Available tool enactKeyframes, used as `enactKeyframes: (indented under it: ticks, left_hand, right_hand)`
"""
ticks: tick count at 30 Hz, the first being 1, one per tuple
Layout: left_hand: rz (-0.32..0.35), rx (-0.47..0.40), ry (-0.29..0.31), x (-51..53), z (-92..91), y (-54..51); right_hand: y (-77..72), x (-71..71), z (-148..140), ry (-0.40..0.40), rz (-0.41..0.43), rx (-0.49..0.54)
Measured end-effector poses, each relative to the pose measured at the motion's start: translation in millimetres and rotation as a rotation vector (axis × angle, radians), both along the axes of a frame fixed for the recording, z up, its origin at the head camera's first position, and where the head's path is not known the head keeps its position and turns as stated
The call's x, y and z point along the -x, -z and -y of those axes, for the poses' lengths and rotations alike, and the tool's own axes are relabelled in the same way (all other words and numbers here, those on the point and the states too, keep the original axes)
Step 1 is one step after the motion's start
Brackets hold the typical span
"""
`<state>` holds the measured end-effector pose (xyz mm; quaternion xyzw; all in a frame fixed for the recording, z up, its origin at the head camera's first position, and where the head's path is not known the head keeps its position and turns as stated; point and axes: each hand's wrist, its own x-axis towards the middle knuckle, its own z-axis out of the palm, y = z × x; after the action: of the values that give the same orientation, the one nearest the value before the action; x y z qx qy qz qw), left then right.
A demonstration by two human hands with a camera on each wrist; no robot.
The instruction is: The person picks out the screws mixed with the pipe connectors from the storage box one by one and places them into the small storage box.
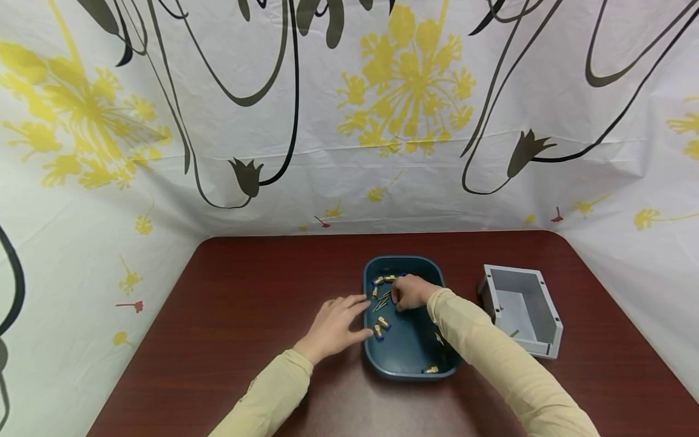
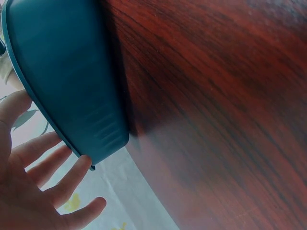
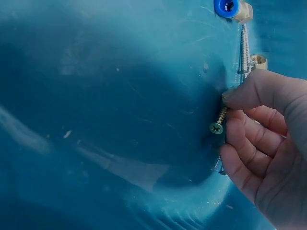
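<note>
A blue-green tray (image 1: 406, 358) holds brass fittings with blue ends (image 1: 383, 323) and several screws (image 1: 382, 301). Inside it, my right hand (image 1: 412, 292) pinches a brass-coloured screw (image 3: 220, 117) between thumb and fingers, its cross-slotted head sticking out in the right wrist view. More screws and a blue-ringed fitting (image 3: 235, 9) lie beside those fingers. My left hand (image 1: 337, 323) rests its spread fingertips on the tray's left rim. From the left wrist view, that hand (image 2: 43, 187) touches the rim of the tray (image 2: 67, 72) with its fingers extended.
To the right of the tray stands a grey open box (image 1: 521, 309) with a small screw-like piece (image 1: 514, 333) inside. Both are on a dark red wooden table (image 1: 262, 291). Behind the table hangs a white cloth (image 1: 327, 121) with yellow and grey flower prints.
</note>
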<state>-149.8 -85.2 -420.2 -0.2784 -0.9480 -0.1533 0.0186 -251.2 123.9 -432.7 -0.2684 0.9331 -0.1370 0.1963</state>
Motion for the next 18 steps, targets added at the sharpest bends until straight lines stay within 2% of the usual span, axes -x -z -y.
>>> enactKeyframes:
  ticks: [8,18]
  left_hand:
    - [0.011,0.003,-0.006,0.3,-0.6,-0.5]
    - [0.010,-0.001,-0.009,1.3,-1.0,-0.5]
  right_hand:
    - [-11.7,0.1,-1.9,0.004,0.019,0.043]
    - [-33.5,-0.7,-7.3,-0.069,-0.013,0.098]
